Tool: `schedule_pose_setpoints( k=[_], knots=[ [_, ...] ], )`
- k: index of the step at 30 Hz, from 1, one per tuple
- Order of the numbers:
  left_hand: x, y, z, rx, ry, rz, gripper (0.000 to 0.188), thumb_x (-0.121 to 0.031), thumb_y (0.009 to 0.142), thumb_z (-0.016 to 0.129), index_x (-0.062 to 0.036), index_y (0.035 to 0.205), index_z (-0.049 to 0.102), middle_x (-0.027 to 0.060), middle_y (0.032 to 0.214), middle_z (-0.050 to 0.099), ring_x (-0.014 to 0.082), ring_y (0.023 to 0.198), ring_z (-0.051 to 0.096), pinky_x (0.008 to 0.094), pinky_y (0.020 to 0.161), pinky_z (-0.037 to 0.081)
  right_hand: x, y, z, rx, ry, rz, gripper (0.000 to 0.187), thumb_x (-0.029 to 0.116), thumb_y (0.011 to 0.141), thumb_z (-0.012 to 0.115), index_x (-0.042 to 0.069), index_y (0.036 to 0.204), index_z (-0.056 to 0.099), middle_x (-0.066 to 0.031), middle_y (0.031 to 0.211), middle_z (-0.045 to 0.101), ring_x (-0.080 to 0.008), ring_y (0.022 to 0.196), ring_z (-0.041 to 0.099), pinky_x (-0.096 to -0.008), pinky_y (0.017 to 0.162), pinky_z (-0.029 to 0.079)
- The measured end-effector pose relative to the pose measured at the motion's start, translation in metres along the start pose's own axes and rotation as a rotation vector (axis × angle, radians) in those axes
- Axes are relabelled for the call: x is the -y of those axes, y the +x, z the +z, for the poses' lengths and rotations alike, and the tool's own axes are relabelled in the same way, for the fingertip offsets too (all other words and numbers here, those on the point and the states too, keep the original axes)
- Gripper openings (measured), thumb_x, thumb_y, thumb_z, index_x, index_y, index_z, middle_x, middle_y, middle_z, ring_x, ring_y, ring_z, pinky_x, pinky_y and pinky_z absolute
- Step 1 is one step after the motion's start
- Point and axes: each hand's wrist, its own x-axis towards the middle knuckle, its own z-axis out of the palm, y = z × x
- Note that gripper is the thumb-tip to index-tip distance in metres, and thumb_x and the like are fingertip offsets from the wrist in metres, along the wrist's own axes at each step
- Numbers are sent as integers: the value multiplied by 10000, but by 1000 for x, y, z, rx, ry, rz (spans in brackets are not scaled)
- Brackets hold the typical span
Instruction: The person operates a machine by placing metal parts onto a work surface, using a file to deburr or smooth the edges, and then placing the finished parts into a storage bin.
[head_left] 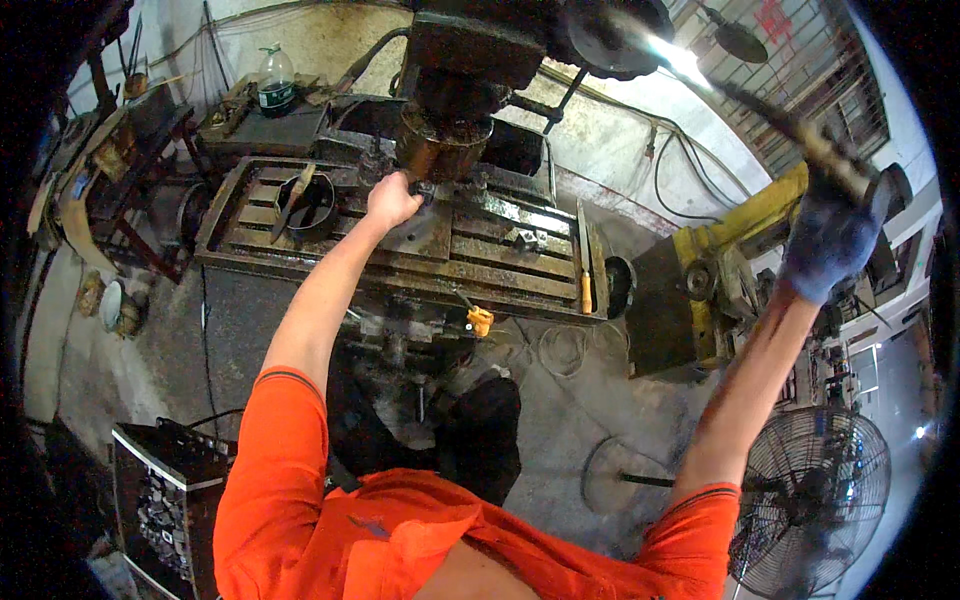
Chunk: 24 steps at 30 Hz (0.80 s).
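My left hand (394,203) is bare and reaches forward to the spindle (446,138) of a large drilling or milling machine. Its fingers are curled round a small dark part just below the spindle, mostly hidden by the hand. Out to the right, my right hand (832,242), in a blue-grey glove, grips the end of a long lever (818,148) that runs up to the machine's head. Motion smears the lever somewhat. Under the spindle lies the slotted metal worktable (510,275). A small shiny metal block (528,240) sits on its right half.
A black bowl (314,212) with a brush in it stands on the table's left. A wooden-handled file (586,290) lies along the right edge. Yellow machinery (745,225) stands to the right, a floor fan (815,500) at lower right, a plastic bottle (275,88) at back left.
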Motion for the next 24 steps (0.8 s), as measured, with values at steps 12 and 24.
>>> schedule_pose_setpoints(
  k=[12,24],
  knots=[
    [9,2,12,-112,8,-15,349,-289,643,685,22,775,597,208,835,609,351,821,587,419,712,475,-12,-98,17,-195,-320,-68,269,238,862,422,-12,811,508,-115,802,538,-288,860,559,-417,853,408],
    [11,3,8,-30,4,-63,341,-291,639,693,22,742,607,197,804,615,346,808,591,413,697,478,-15,-120,20,-125,-613,-80,271,254,819,487,-15,793,498,-162,900,598,-287,872,568,-434,897,389]
  ],
)
